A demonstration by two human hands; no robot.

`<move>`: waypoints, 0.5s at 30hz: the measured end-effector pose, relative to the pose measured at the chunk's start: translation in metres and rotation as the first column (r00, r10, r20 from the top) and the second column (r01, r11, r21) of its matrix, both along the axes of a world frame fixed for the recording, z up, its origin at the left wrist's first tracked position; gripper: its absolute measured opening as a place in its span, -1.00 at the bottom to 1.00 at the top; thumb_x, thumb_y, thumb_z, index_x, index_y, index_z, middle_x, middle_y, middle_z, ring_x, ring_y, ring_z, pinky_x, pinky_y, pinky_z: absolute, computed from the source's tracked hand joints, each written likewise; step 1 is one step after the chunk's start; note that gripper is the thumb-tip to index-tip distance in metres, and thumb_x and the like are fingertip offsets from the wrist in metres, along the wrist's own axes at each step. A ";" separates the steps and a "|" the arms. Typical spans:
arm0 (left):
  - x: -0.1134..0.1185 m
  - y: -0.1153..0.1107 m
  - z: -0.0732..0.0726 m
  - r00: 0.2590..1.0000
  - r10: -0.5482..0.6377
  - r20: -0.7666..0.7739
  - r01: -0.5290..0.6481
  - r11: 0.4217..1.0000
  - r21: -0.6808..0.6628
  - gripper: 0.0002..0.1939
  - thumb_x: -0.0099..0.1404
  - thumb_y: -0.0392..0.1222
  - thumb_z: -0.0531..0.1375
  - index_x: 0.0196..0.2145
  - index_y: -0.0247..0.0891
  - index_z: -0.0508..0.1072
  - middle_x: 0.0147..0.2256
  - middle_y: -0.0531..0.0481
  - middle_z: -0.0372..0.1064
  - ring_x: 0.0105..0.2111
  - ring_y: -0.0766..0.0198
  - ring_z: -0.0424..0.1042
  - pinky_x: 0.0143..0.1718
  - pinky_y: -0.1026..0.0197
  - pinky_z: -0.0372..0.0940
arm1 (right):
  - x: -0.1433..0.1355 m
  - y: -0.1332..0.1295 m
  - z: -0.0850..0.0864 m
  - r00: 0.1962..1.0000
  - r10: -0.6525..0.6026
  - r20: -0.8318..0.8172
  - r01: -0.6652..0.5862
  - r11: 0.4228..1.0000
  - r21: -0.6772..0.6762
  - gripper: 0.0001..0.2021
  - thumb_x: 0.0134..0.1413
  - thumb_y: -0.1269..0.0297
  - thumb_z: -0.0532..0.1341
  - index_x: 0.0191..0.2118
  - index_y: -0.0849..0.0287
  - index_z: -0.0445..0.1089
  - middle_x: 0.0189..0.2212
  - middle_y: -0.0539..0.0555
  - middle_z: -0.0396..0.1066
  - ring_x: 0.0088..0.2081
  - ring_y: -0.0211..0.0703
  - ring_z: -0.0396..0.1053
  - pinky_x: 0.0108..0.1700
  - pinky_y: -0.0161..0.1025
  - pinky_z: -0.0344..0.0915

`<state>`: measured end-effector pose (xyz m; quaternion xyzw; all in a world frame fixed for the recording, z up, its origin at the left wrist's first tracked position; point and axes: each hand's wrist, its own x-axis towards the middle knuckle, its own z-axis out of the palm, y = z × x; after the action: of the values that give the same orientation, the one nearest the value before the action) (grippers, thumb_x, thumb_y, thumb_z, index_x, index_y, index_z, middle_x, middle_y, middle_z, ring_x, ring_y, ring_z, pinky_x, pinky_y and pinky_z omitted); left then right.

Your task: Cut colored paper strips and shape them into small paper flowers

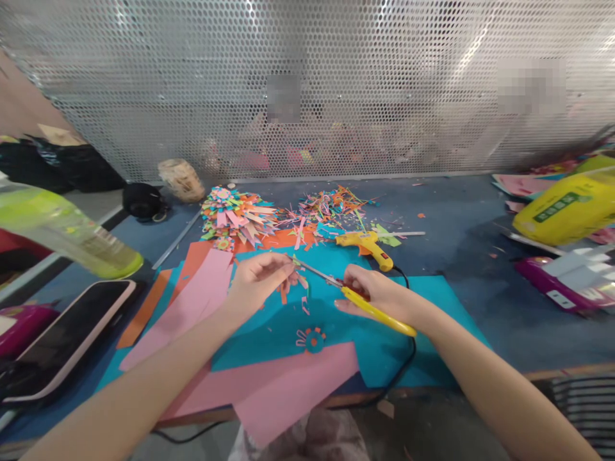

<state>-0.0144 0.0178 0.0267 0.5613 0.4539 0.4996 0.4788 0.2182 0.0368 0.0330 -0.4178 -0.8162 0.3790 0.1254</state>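
My left hand (266, 276) pinches a small bunch of coloured paper strips (302, 280) over the blue paper sheet (269, 346). In my right hand (368, 288) is a pair of scissors with yellow handles (377, 309), fingers wrapped round the grips. The blades point left and their tips reach the strips at my left fingertips. Below lies a small round paper flower (314, 340) in blue with orange bits and a pink loop at its side. Pink paper sheets (269, 397) overlap the blue one at the front.
A yellow hot glue gun (368, 246) lies behind my right hand, its black cord running forward. Paper flowers (237, 214) and a heap of paper shreds (334, 205) sit at the back. A phone (67, 339) and a green bottle (72, 224) are left; a yellow packet (567, 205) is right.
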 end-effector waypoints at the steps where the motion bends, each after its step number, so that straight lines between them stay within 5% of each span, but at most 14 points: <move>1: 0.000 0.000 0.000 1.000 0.002 -0.001 -0.002 1.000 0.000 -0.85 0.12 -0.17 0.22 -0.49 -0.33 0.41 -0.55 0.01 0.37 -0.63 0.37 0.33 -0.61 0.30 0.29 | 0.000 0.000 0.000 1.000 -0.002 -0.001 0.002 1.000 0.001 -0.64 -0.07 -0.03 0.17 -0.42 0.13 0.06 -0.57 -0.12 0.11 -0.55 -0.35 0.01 -0.55 -0.36 -0.02; 15: 0.000 -0.001 0.001 0.999 0.037 -0.013 -0.037 0.999 -0.004 -0.87 0.11 -0.19 0.21 -0.49 -0.31 0.40 -0.56 0.02 0.36 -0.63 0.36 0.33 -0.62 0.31 0.27 | 0.001 0.001 -0.001 1.000 -0.009 0.009 0.009 1.000 -0.019 -0.62 -0.09 -0.05 0.18 -0.43 0.13 0.05 -0.58 -0.12 0.08 -0.56 -0.36 -0.02 -0.56 -0.37 -0.04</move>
<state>-0.0145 0.0167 0.0277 0.5553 0.4683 0.5035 0.4678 0.2191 0.0376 0.0319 -0.4245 -0.8111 0.3842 0.1194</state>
